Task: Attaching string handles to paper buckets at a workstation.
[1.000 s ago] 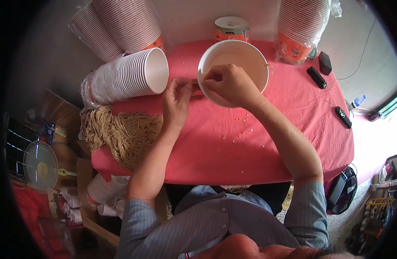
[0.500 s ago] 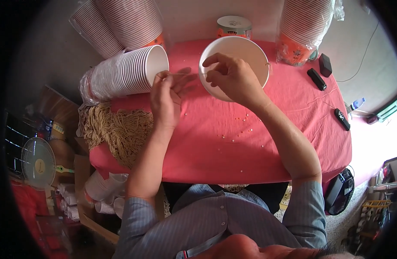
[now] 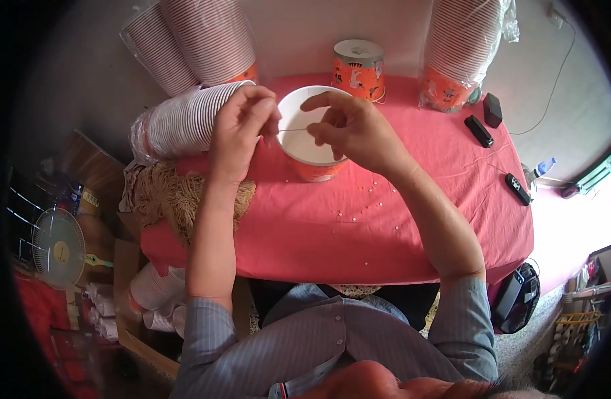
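A paper bucket (image 3: 317, 171), white inside and orange outside, stands on the pink tablecloth with its mouth facing up. Across its mouth runs a short thin string (image 3: 293, 130), stretched between my two hands. My left hand (image 3: 242, 130), at the bucket's left rim, is closed with fingers curled, pinching one end of the string. Over the right side of the rim, my right hand (image 3: 359, 133) pinches the other end between thumb and finger. Whether the string passes through the bucket wall is hidden. A bundle of tan strings (image 3: 176, 199) lies by my left forearm.
Beyond my left hand a wrapped stack of white buckets (image 3: 186, 120) lies on its side. An upside-down orange bucket (image 3: 359, 76) stands at the back, wrapped bucket stacks (image 3: 452, 66) on both sides. Small bits (image 3: 355, 219) dot the tablecloth (image 3: 305, 246); dark gadgets (image 3: 479, 132) lie right.
The bucket has tipped from facing me to standing upright, lower and further left. My left hand has moved up and curled its fingers. The string is now stretched between both hands.
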A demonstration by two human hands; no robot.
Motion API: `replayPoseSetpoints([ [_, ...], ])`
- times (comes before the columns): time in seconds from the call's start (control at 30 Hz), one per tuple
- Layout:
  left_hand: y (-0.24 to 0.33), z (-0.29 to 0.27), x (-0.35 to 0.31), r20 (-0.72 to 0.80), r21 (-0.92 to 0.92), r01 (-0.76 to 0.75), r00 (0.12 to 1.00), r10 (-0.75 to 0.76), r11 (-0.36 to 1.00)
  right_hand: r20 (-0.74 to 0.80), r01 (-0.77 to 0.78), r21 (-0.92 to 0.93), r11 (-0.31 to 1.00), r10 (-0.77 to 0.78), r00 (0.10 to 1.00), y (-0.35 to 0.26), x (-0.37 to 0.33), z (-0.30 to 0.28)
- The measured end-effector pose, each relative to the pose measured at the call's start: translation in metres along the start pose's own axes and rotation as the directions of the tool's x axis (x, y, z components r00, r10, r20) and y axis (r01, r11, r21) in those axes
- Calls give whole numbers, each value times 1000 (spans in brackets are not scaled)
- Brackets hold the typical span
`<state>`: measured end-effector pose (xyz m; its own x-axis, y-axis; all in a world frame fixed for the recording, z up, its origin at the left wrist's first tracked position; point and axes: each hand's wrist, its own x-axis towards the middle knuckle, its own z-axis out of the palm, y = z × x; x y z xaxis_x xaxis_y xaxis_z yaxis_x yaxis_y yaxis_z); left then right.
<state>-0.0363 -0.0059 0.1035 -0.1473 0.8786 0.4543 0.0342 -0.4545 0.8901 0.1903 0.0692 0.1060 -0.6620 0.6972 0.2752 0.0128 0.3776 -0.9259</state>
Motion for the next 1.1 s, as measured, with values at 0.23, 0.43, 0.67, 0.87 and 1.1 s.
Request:
replayPoseSetpoints([
  [0.23, 24, 49, -1, 158, 221, 69, 982, -105, 973, 44, 5, 43, 999, -7, 999, -3, 1, -1],
  [0.43, 17, 52, 4, 50, 200, 119, 990, -131, 973, -62, 92, 157, 983, -83, 995, 12, 5, -1],
  [0.67, 22, 57, 2, 27, 122, 112, 993, -116, 986, -152, 142, 251, 957, -106, 983, 11, 7, -6],
  [0.87, 21, 43, -2, 95, 309, 128, 982, -164, 942, -163, 110, 252, 962, -69, 984, 12, 11, -11],
  [1.1, 11, 38, -2, 41, 426, 80, 993, -108, 901, -190, 99, 203, 974, -60, 980, 13, 14, -21],
])
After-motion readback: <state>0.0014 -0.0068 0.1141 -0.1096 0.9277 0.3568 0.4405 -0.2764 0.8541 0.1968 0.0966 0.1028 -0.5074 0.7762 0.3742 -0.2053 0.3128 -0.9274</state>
